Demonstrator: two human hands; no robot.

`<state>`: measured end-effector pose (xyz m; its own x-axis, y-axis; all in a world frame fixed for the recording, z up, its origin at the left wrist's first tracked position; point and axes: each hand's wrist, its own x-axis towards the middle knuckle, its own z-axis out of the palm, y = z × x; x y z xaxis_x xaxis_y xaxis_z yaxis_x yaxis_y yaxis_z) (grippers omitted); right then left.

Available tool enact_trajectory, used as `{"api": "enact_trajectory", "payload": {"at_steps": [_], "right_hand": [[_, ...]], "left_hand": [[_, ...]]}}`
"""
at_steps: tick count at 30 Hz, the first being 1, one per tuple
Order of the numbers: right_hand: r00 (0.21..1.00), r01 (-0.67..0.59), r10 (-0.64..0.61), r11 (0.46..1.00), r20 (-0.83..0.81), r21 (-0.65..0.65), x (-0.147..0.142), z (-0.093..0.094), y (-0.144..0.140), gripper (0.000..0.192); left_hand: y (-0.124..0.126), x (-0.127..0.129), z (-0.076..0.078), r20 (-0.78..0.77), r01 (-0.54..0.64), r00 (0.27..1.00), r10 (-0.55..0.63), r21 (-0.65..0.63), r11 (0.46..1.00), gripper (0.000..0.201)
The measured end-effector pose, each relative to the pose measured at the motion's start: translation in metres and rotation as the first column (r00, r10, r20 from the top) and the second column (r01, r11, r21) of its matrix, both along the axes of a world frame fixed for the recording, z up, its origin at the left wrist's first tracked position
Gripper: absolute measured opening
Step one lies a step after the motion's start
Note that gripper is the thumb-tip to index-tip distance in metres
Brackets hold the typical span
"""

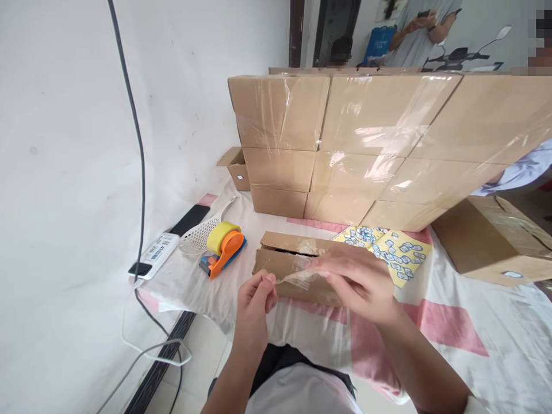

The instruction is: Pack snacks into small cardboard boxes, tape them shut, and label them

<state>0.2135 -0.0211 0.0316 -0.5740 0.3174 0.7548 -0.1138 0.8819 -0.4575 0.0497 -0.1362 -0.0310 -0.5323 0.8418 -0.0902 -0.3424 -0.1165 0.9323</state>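
Observation:
A small cardboard box (302,292) lies in front of me on the cloth, with a dark gap between its top flaps. A strip of clear packing tape (301,279) runs from the box's top toward my left hand. My left hand (257,296) is closed, pinching one end of that strip at the box's near left corner. My right hand (360,280) is over the box's right part, thumb and fingers closed on the tape; its fingertips partly cover the strip. To the left stands an orange tape dispenser (227,253) with a yellowish roll.
Behind the box rises a stack of taped cardboard boxes (280,169). Yellow sheets with small labels (399,256) lie to the right, near another cardboard box (483,236). A white mesh holder (202,233), a power strip (157,256) and a black cable (133,109) are on the left. People stand beyond the stack.

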Motion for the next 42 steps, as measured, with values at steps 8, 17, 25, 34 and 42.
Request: {"api": "enact_trajectory", "payload": {"at_steps": [8, 17, 25, 34, 42], "right_hand": [[1.0, 0.022, -0.016, 0.898, 0.019, -0.44, -0.009, 0.007, -0.004, 0.017], [0.998, -0.067, 0.044, 0.699, -0.051, -0.712, -0.014, -0.001, -0.007, 0.016], [0.999, -0.026, 0.048, 0.652, 0.007, -0.758, -0.021, -0.009, -0.007, 0.018], [0.994, 0.06, 0.012, 0.755, 0.106, -0.653, -0.02, -0.01, -0.009, 0.01], [0.92, 0.269, -0.116, 0.882, 0.374, -0.388, -0.013, -0.006, 0.019, 0.014]], "left_hand": [[0.0, -0.005, -0.005, -0.264, 0.073, 0.964, 0.026, 0.36, 0.93, 0.062], [-0.003, 0.003, -0.024, -0.26, 0.243, 0.956, -0.132, 0.457, 0.856, 0.051], [0.005, 0.016, -0.014, -0.286, 0.011, 0.952, 0.107, 0.384, 0.923, 0.022], [0.002, 0.013, -0.007, -0.282, -0.006, 0.953, 0.113, 0.354, 0.935, 0.047], [0.001, 0.019, -0.009, -0.893, -0.177, 0.346, 0.286, 0.238, 0.955, 0.026]]}}
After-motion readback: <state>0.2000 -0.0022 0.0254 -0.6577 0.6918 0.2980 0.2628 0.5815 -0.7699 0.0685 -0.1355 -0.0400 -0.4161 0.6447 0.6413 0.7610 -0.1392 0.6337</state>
